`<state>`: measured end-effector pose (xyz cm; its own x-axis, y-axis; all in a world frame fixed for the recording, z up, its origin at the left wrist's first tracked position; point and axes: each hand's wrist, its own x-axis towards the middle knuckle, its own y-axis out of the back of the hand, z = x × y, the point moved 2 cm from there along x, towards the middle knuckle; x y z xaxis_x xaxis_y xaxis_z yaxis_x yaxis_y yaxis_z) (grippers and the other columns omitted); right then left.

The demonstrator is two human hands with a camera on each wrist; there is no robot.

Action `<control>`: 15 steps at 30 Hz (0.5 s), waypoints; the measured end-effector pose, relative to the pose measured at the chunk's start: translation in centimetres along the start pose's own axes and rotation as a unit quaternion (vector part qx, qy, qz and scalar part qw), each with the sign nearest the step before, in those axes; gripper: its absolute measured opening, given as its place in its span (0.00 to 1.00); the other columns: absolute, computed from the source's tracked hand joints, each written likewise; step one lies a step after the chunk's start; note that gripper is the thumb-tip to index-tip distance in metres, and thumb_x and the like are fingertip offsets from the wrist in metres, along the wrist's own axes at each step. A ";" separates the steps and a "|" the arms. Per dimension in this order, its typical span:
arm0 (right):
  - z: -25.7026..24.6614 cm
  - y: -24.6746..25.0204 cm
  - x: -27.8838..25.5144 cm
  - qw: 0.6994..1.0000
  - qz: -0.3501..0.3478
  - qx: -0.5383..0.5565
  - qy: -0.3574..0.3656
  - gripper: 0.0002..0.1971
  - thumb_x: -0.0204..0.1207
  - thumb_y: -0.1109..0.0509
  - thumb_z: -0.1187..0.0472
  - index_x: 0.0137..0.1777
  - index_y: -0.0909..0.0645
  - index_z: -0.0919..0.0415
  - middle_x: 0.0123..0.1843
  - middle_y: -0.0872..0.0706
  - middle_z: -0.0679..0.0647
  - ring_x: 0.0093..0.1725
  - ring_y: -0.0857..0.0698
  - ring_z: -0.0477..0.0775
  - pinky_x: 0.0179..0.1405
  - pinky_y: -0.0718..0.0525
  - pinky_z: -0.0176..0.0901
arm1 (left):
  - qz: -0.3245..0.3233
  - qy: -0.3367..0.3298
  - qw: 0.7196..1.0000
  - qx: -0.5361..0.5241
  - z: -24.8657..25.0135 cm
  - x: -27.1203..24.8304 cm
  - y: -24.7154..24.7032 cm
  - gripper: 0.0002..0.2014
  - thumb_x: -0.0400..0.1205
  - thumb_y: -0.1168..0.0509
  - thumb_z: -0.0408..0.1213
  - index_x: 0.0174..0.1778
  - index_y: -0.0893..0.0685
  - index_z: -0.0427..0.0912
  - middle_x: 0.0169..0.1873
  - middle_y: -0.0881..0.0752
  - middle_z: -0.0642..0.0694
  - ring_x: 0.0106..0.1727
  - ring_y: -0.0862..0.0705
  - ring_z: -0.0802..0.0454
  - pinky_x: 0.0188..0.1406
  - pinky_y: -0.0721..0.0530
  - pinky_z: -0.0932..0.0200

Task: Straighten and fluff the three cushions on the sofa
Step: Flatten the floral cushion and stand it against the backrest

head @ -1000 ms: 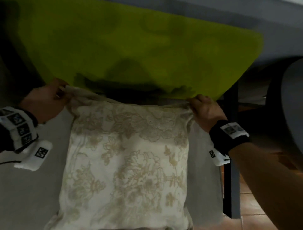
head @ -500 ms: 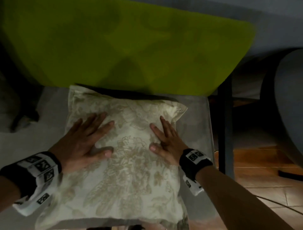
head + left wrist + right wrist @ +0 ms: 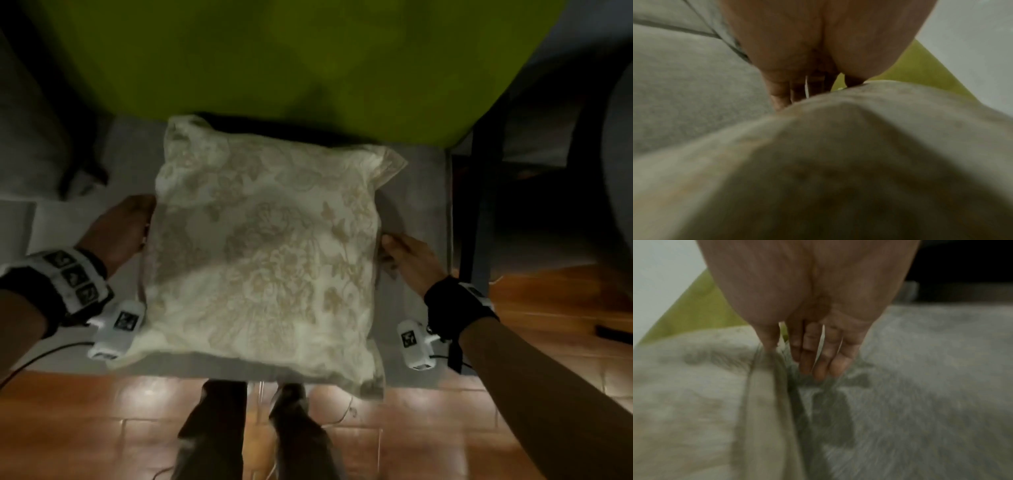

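Observation:
A cream cushion with a beige flower print (image 3: 267, 246) lies flat on the grey sofa seat (image 3: 419, 192), its far edge against a lime-green back cushion (image 3: 274, 61). My left hand (image 3: 123, 229) rests against the cushion's left edge; in the left wrist view its fingers (image 3: 779, 91) run straight down beside the cushion (image 3: 859, 162). My right hand (image 3: 407, 257) is at the right edge. In the right wrist view its straight fingers (image 3: 818, 363) touch the seat beside the cushion's flange (image 3: 764, 386), the thumb on the flange. Other cushions are not clearly seen.
A dark upright frame (image 3: 479, 205) stands right of the seat, with a grey rounded shape (image 3: 621, 171) beyond it. More grey upholstery (image 3: 30, 144) lies to the left. Orange floor tiles (image 3: 102, 428) and my legs (image 3: 219, 428) are below the seat's front edge.
Both hands left the cushion's far corners, pressed flat on its top, then moved outward to its left and right edges. The cushion now lies flatter and squarer on the seat.

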<state>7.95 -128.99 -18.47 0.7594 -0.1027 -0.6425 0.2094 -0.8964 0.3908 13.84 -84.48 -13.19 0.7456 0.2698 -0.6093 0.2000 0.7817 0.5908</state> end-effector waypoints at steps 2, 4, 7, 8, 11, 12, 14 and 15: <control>0.7 -1.0 -1.1 0.997 -0.020 0.064 -0.031 0.06 0.87 0.31 0.55 0.51 0.13 0.52 0.41 0.12 0.53 0.44 0.14 0.55 0.58 0.13 0.61 | -0.005 0.018 0.998 -0.063 -0.6 -0.1 -0.3 0.17 0.91 0.46 0.40 0.70 0.21 0.37 0.58 0.19 0.40 0.47 0.18 0.44 0.48 0.21 0.52; 1.0 -1.4 -1.4 0.997 -0.016 0.070 -0.031 0.06 0.86 0.31 0.59 0.52 0.14 0.59 0.40 0.13 0.56 0.42 0.14 0.56 0.53 0.12 0.56 | -0.006 0.022 0.995 -0.102 -1.0 -0.6 -0.4 0.15 0.89 0.41 0.39 0.68 0.18 0.40 0.57 0.16 0.39 0.47 0.16 0.44 0.50 0.17 0.48; 1.1 -1.1 -1.5 0.998 0.009 0.064 -0.019 0.05 0.86 0.32 0.62 0.49 0.17 0.57 0.39 0.13 0.57 0.42 0.14 0.60 0.53 0.11 0.65 | 0.046 0.019 0.997 -0.064 -3.2 0.4 0.9 0.09 0.79 0.32 0.53 0.50 0.11 0.56 0.54 0.11 0.37 0.53 0.14 0.37 0.61 0.15 0.35; 1.4 -0.9 -1.4 0.998 0.033 0.044 -0.012 0.07 0.86 0.32 0.63 0.46 0.18 0.54 0.39 0.13 0.57 0.40 0.13 0.61 0.51 0.10 0.67 | 0.062 0.018 0.997 -0.043 -5.3 2.0 1.6 0.12 0.74 0.31 0.59 0.46 0.11 0.57 0.52 0.11 0.36 0.52 0.13 0.37 0.61 0.15 0.31; 0.9 -0.6 -1.8 0.993 0.088 -0.072 0.011 0.04 0.86 0.32 0.58 0.51 0.17 0.54 0.45 0.11 0.59 0.44 0.12 0.62 0.44 0.12 0.57 | 0.097 0.010 0.995 0.008 -6.7 3.0 2.2 0.21 0.73 0.34 0.64 0.53 0.14 0.54 0.51 0.11 0.36 0.53 0.12 0.36 0.60 0.14 0.31; 0.3 -0.7 -2.2 0.987 0.102 -0.120 0.018 0.06 0.86 0.34 0.57 0.57 0.17 0.56 0.48 0.11 0.59 0.48 0.12 0.63 0.44 0.16 0.50 | 0.098 0.009 0.994 0.042 -5.3 2.0 2.0 0.22 0.76 0.36 0.61 0.58 0.16 0.50 0.53 0.12 0.36 0.55 0.13 0.34 0.61 0.15 0.33; -1.2 -1.5 -4.2 0.976 0.133 -0.161 0.067 0.14 0.87 0.36 0.56 0.69 0.21 0.60 0.58 0.15 0.59 0.60 0.15 0.65 0.53 0.20 0.47 | 0.134 -0.023 0.989 0.055 -2.1 -1.0 1.0 0.25 0.80 0.38 0.55 0.68 0.20 0.44 0.62 0.15 0.33 0.62 0.16 0.31 0.65 0.18 0.37; -2.1 -2.1 -5.9 0.967 0.149 -0.167 0.120 0.19 0.87 0.37 0.54 0.75 0.24 0.60 0.67 0.17 0.61 0.69 0.19 0.64 0.64 0.22 0.48 | 0.152 -0.058 0.986 0.042 -1.3 -2.7 0.4 0.26 0.83 0.38 0.52 0.74 0.25 0.42 0.70 0.20 0.32 0.69 0.20 0.31 0.70 0.22 0.39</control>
<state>4.31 -125.63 -14.09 0.9291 -0.1959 -0.3136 0.1170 -0.6487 0.7520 11.14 -84.15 -12.00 0.8460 0.4144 -0.3355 0.0046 0.6235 0.7818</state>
